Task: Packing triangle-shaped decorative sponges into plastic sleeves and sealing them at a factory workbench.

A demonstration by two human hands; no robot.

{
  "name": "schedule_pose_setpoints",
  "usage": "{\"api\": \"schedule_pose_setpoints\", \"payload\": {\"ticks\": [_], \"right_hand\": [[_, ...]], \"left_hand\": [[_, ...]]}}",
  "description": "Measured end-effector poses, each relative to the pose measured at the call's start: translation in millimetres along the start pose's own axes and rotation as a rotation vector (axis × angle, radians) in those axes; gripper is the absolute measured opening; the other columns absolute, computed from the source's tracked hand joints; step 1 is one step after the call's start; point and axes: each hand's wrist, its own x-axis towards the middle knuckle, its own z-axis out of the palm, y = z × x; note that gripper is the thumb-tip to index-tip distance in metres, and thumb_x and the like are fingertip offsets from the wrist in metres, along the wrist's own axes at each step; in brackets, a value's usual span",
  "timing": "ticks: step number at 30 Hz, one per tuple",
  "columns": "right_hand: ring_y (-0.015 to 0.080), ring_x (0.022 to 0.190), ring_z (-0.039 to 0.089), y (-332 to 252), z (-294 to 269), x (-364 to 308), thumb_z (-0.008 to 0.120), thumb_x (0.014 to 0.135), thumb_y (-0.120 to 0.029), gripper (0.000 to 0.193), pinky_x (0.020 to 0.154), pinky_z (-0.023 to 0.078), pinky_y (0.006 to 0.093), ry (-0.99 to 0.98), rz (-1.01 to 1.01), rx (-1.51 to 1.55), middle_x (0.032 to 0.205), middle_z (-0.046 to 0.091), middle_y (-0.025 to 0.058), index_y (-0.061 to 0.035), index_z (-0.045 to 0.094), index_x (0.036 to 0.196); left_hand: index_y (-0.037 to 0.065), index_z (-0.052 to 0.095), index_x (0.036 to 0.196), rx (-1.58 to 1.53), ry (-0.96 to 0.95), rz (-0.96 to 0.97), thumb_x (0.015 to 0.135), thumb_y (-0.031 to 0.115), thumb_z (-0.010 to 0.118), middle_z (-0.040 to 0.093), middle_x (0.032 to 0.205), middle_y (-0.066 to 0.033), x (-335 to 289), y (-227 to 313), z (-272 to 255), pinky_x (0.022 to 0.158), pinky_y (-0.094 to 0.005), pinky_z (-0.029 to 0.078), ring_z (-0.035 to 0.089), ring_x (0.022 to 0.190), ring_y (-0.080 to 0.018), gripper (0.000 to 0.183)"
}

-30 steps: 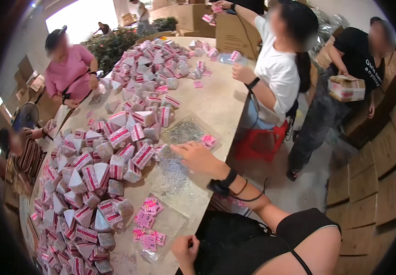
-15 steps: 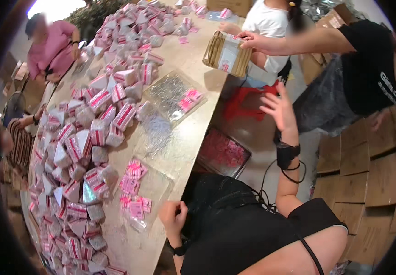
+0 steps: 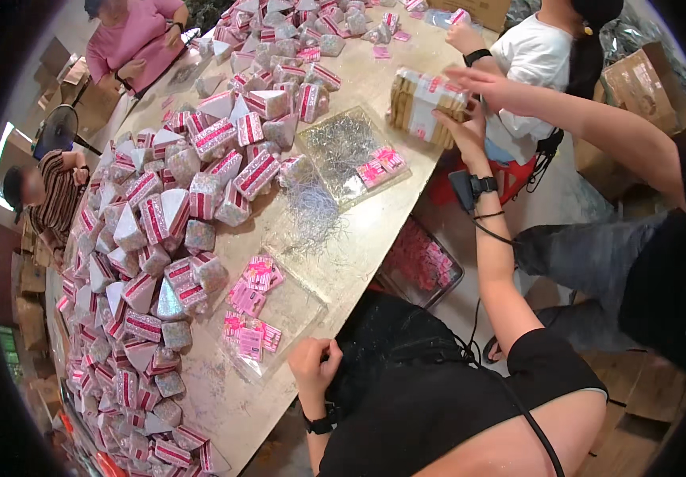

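My right hand (image 3: 465,133) is stretched out over the table's right edge, its fingers closed on the near right end of a brown bundle (image 3: 418,105). The bundle looks like stacked brown card bound with a clear and white band. A co-worker's hand (image 3: 492,87) reaches to the same end from the right. My left hand (image 3: 312,362) is loosely curled at the near table edge, with nothing visible in it. Beside it lies a clear shallow tray (image 3: 299,306) holding pink printed cards (image 3: 251,338).
Many wedge-shaped packs (image 3: 216,139) in pink and silver cover the table's left side. Another clear tray (image 3: 339,135) holds silvery shreds and pink cards; loose shreds (image 3: 311,215) lie beside it. Below the edge sits a bin (image 3: 422,266) of pink pieces. Several people stand around.
My right hand has gone from open in mid-air to the bundle. The co-worker's hand has shifted on the bundle. My view has turned; the left hand stays curled by the edge.
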Motion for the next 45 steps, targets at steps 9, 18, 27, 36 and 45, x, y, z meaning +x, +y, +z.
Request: {"api": "schedule_pose_setpoints", "payload": {"ticks": [9, 18, 27, 36, 45], "right_hand": [[0.0238, 0.131, 0.044, 10, -109, -184, 0.056, 0.092, -0.056, 0.072, 0.108, 0.036, 0.0398, 0.622, 0.422, 0.649, 0.141, 0.048, 0.0051, -0.0090, 0.038, 0.144], [0.0238, 0.094, 0.061, 166, -151, -287, 0.067, 0.087, -0.021, 0.037, 0.082, 0.050, 0.0343, 0.223, 0.743, -0.517, 0.113, 0.062, 0.0098, -0.0044, 0.060, 0.119], [0.0158, 0.060, 0.048, -83, -7, -129, 0.059, 0.081, 0.006, 0.012, 0.053, 0.040, 0.0281, -0.159, -0.390, -0.326, 0.078, 0.053, 0.0070, -0.0019, 0.060, 0.089], [0.0294, 0.093, 0.064, -89, 123, -16, 0.074, 0.081, -0.020, 0.034, 0.082, 0.050, 0.0383, -1.036, -0.534, -0.441, 0.101, 0.066, 0.0139, -0.0036, 0.065, 0.109], [0.0349, 0.100, 0.062, -62, 165, 7, 0.081, 0.074, -0.032, 0.041, 0.090, 0.048, 0.0435, -1.353, -0.569, -0.579, 0.101, 0.064, 0.0180, -0.0082, 0.070, 0.106]], "left_hand": [[0.005, 0.060, 0.073, 0.092, 0.027, 0.017, 0.069, -0.004, 0.071, 0.054, 0.060, -0.0075, -4, -4, -3, 0.048, -0.0345, 0.040, 0.054, 0.051, -0.0240, 0.015], [0.007, 0.058, 0.071, 0.108, -0.001, 0.038, 0.068, -0.002, 0.073, 0.053, 0.059, -0.0058, 0, -1, 2, 0.048, -0.0334, 0.041, 0.054, 0.052, -0.0229, 0.017], [0.009, 0.059, 0.068, 0.146, 0.143, 0.081, 0.064, -0.001, 0.072, 0.049, 0.053, -0.0029, -4, -4, 3, 0.044, -0.0328, 0.038, 0.051, 0.047, -0.0213, 0.017], [0.009, 0.060, 0.069, 0.185, 0.115, 0.095, 0.065, 0.002, 0.075, 0.050, 0.055, -0.0034, -1, -3, -2, 0.046, -0.0328, 0.041, 0.052, 0.049, -0.0211, 0.017], [0.011, 0.063, 0.070, 0.224, 0.105, 0.084, 0.067, 0.007, 0.076, 0.053, 0.057, -0.0037, -5, 10, -17, 0.047, -0.0334, 0.042, 0.054, 0.050, -0.0216, 0.014]]}}
